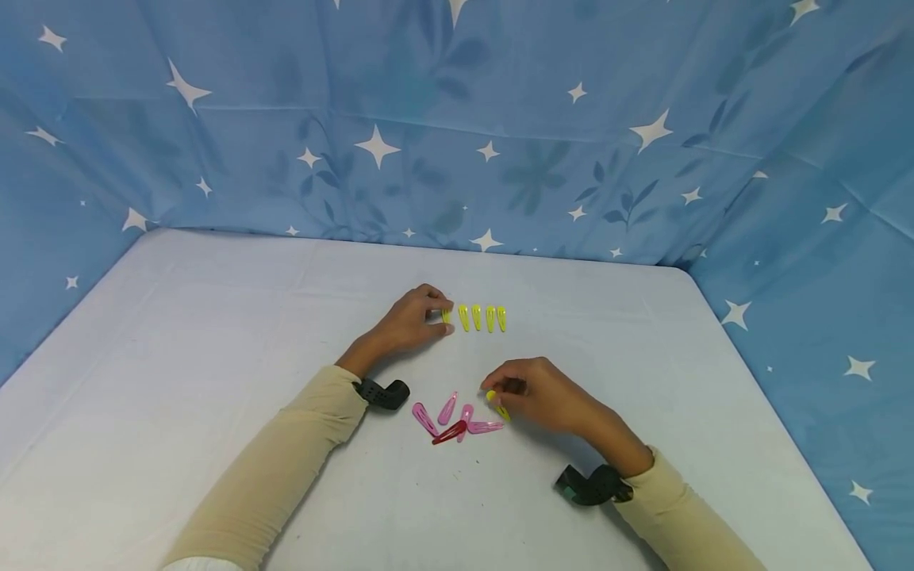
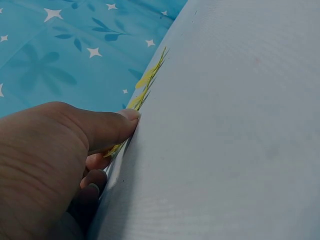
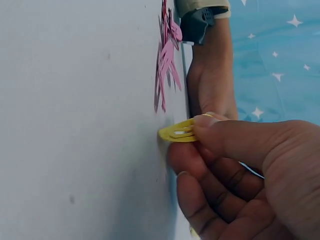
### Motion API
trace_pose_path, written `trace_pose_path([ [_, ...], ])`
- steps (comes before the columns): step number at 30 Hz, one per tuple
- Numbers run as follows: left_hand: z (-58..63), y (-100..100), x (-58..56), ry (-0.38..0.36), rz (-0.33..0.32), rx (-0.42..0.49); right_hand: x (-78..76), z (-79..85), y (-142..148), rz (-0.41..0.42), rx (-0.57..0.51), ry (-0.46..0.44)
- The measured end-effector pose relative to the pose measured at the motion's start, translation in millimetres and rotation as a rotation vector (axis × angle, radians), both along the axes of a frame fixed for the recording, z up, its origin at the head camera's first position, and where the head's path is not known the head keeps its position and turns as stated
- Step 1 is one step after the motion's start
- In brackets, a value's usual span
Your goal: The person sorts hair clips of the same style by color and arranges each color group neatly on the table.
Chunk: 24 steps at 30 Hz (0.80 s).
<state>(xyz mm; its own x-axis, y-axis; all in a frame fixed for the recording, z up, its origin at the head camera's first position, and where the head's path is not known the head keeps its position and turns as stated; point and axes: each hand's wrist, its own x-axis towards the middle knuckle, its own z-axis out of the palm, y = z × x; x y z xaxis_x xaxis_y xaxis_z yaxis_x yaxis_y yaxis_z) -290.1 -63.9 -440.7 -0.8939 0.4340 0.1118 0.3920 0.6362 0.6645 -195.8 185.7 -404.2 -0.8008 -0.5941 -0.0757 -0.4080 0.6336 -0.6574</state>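
Note:
In the head view, my left hand (image 1: 414, 321) is at the left end of a row of yellow hair clips (image 1: 476, 317). Its thumb and fingertips hold the endmost yellow clip (image 1: 446, 316) at its two ends, on the white table. The left wrist view shows that clip (image 2: 114, 150) partly hidden behind the thumb. Nearer the front, my right hand (image 1: 546, 396) pinches another yellow hair clip (image 3: 177, 132) between thumb and forefinger, its rounded end pointing out. Just left of it lies a loose cluster of pink hair clips (image 1: 446, 408) with one dark red clip (image 1: 450, 432).
The white table (image 1: 214, 333) reaches back to a blue curtain (image 1: 428, 182) with white stars, which also runs along both sides. A black wrist camera (image 1: 385, 394) on the left arm hangs near the pink clips; another (image 1: 589, 485) is on the right wrist.

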Motion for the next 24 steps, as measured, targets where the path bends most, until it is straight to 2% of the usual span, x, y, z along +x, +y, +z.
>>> trace_pose_path([
  [14,-1.8,-0.6,-1.9,-0.017,0.001,0.014,-10.8,-4.1,7.2,-0.182,-0.085,0.048],
  [24,-2.0,-0.6,-1.3,-0.006,-0.004,0.008,-18.8,-7.9,13.3,-0.201,-0.161,0.026],
])
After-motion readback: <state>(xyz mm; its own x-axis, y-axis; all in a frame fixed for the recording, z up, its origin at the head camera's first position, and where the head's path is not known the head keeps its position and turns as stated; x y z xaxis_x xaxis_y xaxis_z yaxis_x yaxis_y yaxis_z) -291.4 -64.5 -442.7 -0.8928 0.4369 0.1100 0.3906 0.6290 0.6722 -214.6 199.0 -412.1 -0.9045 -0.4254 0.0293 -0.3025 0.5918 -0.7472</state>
